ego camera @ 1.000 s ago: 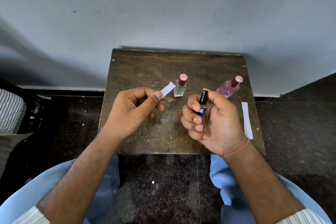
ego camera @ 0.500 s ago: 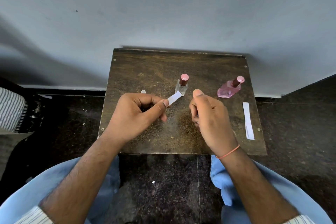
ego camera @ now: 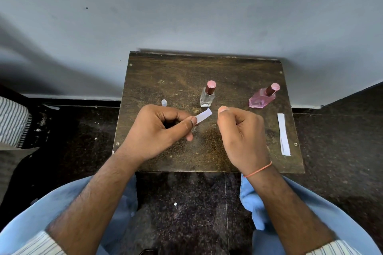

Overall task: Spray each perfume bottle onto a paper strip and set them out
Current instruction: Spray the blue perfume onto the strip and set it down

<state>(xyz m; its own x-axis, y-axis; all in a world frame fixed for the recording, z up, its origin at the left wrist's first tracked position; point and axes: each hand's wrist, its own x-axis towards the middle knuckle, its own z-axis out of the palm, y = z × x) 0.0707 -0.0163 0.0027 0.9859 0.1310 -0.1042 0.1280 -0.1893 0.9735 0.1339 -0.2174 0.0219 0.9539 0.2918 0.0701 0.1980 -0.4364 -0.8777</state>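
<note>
My left hand [ego camera: 157, 132] pinches a short white paper strip [ego camera: 204, 116] between thumb and fingers, its free end pointing right. My right hand [ego camera: 241, 132] is curled into a fist just right of the strip's tip, with a fingertip raised on top. The small blue bottle seen in it earlier is hidden inside the fist. A clear bottle with a pink cap [ego camera: 207, 97] stands just behind the strip. A pink bottle with a pink cap [ego camera: 261, 99] stands at the right.
All this is on a small dark wooden table [ego camera: 186, 72] against a grey wall. A small clear cap [ego camera: 164, 102] stands behind my left hand. Spare paper strips [ego camera: 283, 133] lie near the table's right edge. My knees are under the front edge.
My right hand turned over, so the blue bottle with its black nozzle went out of sight. The strip dropped lower and now points at the right hand.
</note>
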